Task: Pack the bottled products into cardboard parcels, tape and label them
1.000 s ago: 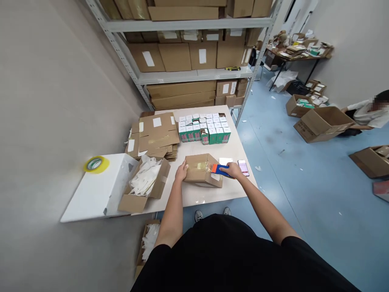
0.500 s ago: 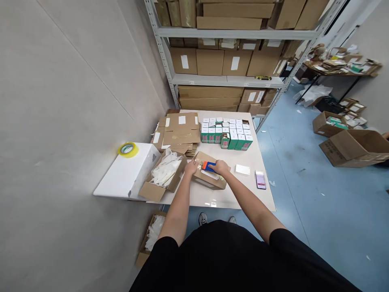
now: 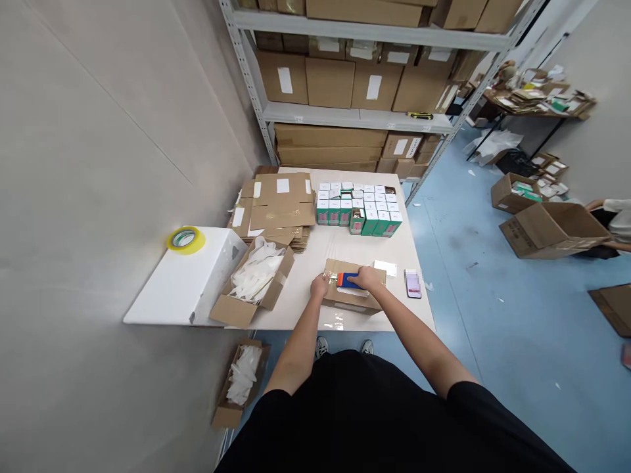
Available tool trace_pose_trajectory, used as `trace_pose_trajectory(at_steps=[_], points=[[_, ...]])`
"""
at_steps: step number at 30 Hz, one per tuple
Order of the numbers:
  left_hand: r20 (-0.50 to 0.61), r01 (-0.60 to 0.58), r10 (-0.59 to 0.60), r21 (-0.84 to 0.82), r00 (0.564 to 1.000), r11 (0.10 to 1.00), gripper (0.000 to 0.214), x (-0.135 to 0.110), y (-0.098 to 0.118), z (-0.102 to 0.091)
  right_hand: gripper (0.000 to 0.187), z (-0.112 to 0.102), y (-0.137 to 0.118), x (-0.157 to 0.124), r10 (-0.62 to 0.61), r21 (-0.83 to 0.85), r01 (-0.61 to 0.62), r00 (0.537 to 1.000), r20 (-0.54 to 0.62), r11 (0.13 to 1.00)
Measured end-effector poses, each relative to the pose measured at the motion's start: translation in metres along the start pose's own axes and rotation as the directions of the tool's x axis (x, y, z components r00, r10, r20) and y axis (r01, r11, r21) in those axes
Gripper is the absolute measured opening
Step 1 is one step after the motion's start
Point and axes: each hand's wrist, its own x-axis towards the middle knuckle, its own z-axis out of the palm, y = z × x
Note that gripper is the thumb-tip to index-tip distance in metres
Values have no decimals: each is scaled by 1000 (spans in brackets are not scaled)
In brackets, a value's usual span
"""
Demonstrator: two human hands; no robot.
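A closed cardboard box (image 3: 345, 265) with clear tape and a white label on top sits near the table's front edge. My left hand (image 3: 319, 285) grips its left end, fingers closed at the taped corner; the fingertips are partly hidden. In my right hand (image 3: 367, 278) is a blue scraper-like tool (image 3: 349, 281) with an orange end, held over the box top and pointing left. A white card (image 3: 385, 268) lies just behind the box, and a phone (image 3: 413, 284) is to its right.
An open carton of white packing material (image 3: 259, 269) stands left, near flattened cardboard (image 3: 283, 190). Rows of green-and-white boxes (image 3: 359, 207) fill the back. Yellow tape (image 3: 186, 240) rests on a white box (image 3: 167, 282). Shelving (image 3: 365, 118) stands behind; a person (image 3: 618, 220) shows far right.
The cardboard box has turned nearly square to the table edge and shifted right in view, with both hands still on it and the tool. A person has appeared at the right edge.
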Motion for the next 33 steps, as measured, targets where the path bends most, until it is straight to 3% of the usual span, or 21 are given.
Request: trace_pose_trajectory(at_steps=[7,14,17,23,26,29,33], points=[[27,22,-23,33,999,999,48,-20,35,45,47,-6,49,-7,52,29,-53,998,26,998],[15,54,-55,102,998,993,56,-28,44,57,54,-17,97,-15,49,-25,-48,999,24,999],[19,49,-52,132,998,990,57,-26,44,56,52,-23,139,-25,67,-43,-66,998,17,997],[5,8,-9,164,1000,986,55,-19,41,55,48,-33,253,-52,175,-17,-175,984,11,984],[-5,-3,4,179,1000,984,56,-14,38,55,45,-32,293,-63,240,-23,-240,971,8,970],[0,-23,23,180,1000,983,55,-9,33,54,43,-24,303,-67,253,-2,-253,967,-10,967],[37,-58,54,126,998,990,49,3,21,42,46,-15,279,-64,258,81,-255,966,-33,964]])
